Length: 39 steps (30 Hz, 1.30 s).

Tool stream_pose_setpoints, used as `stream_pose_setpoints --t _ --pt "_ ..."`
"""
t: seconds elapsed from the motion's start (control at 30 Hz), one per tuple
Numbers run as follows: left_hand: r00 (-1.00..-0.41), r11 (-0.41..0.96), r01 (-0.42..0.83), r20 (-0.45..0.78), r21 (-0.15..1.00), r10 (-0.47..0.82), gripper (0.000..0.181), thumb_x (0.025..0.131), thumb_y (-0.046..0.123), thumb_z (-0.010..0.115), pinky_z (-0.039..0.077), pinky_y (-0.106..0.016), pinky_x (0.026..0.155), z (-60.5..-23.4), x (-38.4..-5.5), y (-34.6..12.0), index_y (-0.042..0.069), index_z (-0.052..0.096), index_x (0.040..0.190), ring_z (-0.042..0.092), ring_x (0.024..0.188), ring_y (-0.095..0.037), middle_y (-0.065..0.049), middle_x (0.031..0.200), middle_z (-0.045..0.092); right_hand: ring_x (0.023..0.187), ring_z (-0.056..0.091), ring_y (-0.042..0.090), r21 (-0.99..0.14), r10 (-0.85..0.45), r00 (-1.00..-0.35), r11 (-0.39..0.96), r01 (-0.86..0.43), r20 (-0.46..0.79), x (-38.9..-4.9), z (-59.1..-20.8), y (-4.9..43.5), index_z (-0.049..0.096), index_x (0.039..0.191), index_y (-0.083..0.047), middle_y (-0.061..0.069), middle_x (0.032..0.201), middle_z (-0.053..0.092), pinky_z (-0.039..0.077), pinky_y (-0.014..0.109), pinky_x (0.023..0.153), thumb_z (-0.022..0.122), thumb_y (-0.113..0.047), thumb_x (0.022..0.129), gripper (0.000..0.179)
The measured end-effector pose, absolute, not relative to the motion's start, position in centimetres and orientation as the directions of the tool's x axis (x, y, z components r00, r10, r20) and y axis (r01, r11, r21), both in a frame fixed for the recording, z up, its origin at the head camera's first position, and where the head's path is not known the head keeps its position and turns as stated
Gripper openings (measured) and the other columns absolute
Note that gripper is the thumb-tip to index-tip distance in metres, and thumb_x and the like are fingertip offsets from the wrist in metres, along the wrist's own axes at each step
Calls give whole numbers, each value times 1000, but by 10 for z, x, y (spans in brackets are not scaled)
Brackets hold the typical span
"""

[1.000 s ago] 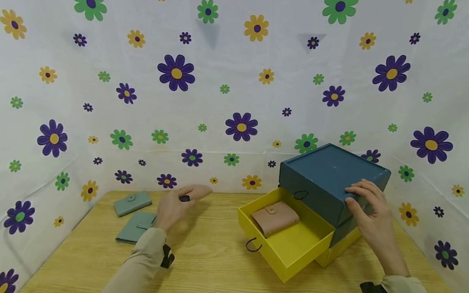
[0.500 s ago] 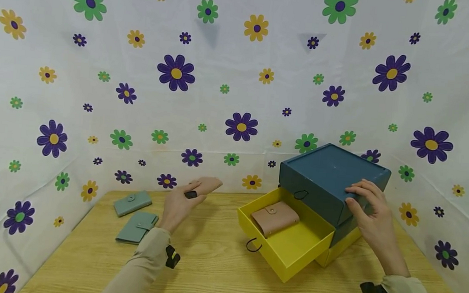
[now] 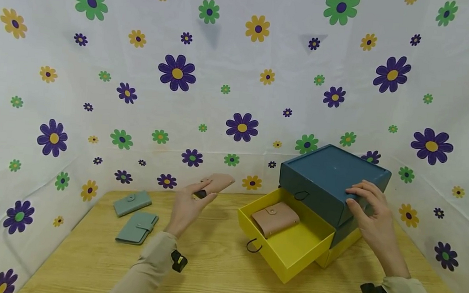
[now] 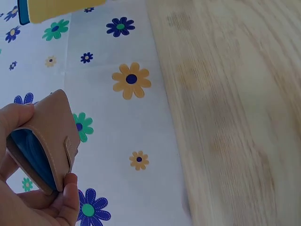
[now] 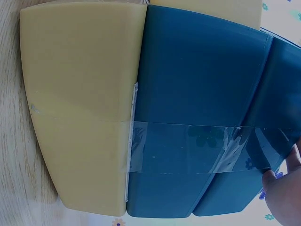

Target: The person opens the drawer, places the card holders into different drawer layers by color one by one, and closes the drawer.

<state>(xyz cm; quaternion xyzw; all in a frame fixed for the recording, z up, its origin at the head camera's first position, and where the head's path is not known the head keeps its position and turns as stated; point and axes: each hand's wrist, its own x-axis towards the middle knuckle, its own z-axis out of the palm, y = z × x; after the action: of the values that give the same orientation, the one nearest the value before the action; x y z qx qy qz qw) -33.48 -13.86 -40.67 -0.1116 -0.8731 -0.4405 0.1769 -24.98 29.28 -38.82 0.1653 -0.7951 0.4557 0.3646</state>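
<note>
My left hand [image 3: 187, 210] holds a pink card wallet [image 3: 220, 182] above the table, left of the drawers. The left wrist view shows blue sleeves inside this wallet, with thumb and fingers on either side of it. A stacked drawer box [image 3: 333, 169] stands at the right, blue above and yellow at the bottom. Its yellow drawer [image 3: 307, 248] is pulled out, and a second pink card wallet [image 3: 280, 218] with a snap strap lies inside. My right hand [image 3: 372, 214] rests on the box's top right edge, fingertips on the blue top.
Two green card wallets [image 3: 133, 203] lie on the wooden table [image 3: 206, 279] at the left. White cloth [image 3: 213, 107] printed with flowers hangs behind and at both sides. A strip of clear tape [image 5: 188, 148] crosses the box's side.
My left hand has moved right with the pink card wallet, away from the green wallets, uncovering the nearer one. My right hand has stayed on the box.
</note>
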Motion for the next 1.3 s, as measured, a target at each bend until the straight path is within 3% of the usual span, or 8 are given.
stream_pose_setpoints --t 0.3,0.5,0.67,0.83,1.0,1.3 --pt "-878 576 426 473 697 76 46 87 38 74 48 -48 101 -402 -325 -121 23 65 130 56 127 -30 -7 132 63 138 30 0 -612 74 -686 528 -589 724 -249 -387 291 66 114 0 8 131 52 20 12 110 63 -1 94 21" --pt "-856 579 468 505 668 109 46 87 38 74 44 -51 104 -400 -321 -109 24 66 130 53 129 -32 -7 135 60 139 31 2 -610 76 -682 527 -592 728 -250 -389 292 66 114 0 7 130 52 20 14 111 63 -1 93 21" --pt "-825 571 520 547 635 142 46 86 37 75 48 -49 100 -399 -317 -100 22 66 129 57 122 -29 -7 130 63 139 31 4 -615 81 -685 527 -587 724 -249 -387 292 67 114 -1 8 129 53 20 13 111 63 -1 93 21" --pt "-826 564 524 542 639 154 47 87 40 74 45 -51 104 -398 -310 -91 23 66 130 54 127 -31 -8 135 60 139 30 3 -619 80 -688 521 -588 721 -249 -387 292 66 115 0 9 130 52 19 14 111 63 -1 93 22" --pt "-811 543 559 549 627 201 46 87 38 74 49 -48 99 -395 -302 -82 24 66 129 57 123 -26 -4 130 62 140 30 4 -624 84 -691 516 -587 718 -248 -388 292 66 115 0 6 130 52 19 16 112 63 -1 93 22" --pt "-796 540 590 542 600 268 44 85 38 76 49 -46 97 -393 -289 -64 27 68 127 57 118 -23 -3 127 64 139 30 2 -620 77 -694 525 -582 716 -249 -387 293 66 114 -1 14 129 51 20 12 109 61 -2 94 20"
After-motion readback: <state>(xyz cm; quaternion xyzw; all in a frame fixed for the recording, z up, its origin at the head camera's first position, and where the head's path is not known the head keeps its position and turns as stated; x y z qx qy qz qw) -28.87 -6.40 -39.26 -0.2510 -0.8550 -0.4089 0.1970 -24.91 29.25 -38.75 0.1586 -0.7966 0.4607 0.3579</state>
